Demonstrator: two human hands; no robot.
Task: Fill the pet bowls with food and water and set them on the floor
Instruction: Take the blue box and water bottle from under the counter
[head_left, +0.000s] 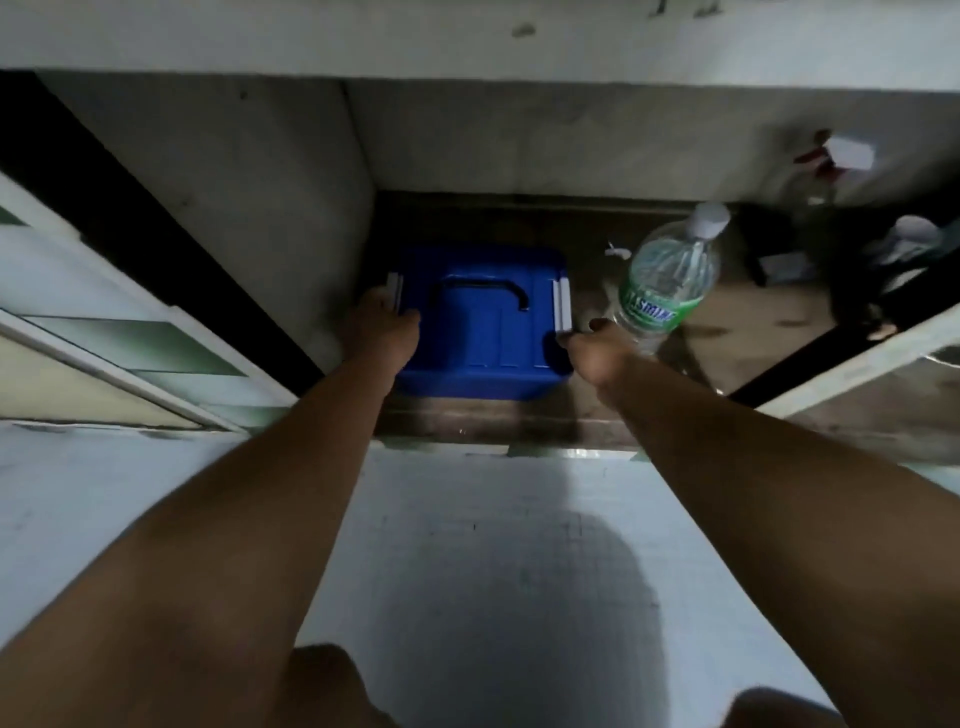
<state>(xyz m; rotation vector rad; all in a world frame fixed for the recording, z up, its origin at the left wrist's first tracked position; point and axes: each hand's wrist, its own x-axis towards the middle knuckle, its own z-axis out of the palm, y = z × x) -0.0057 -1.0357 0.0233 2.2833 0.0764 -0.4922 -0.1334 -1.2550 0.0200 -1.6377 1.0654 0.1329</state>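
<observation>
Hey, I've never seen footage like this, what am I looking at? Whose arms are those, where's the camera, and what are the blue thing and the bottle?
No machine here: these are a person's two bare arms, filmed by one wide-angle camera worn on their head and looking down. They reach into an open low cupboard. On its floor sits a blue box with a lid, a black handle and white latches. The left hand grips the box's left edge by the latch. The right hand is at the right latch; blur hides whether it grips. Just right of it stands a clear water bottle with a green label. No pet bowls are in view.
</observation>
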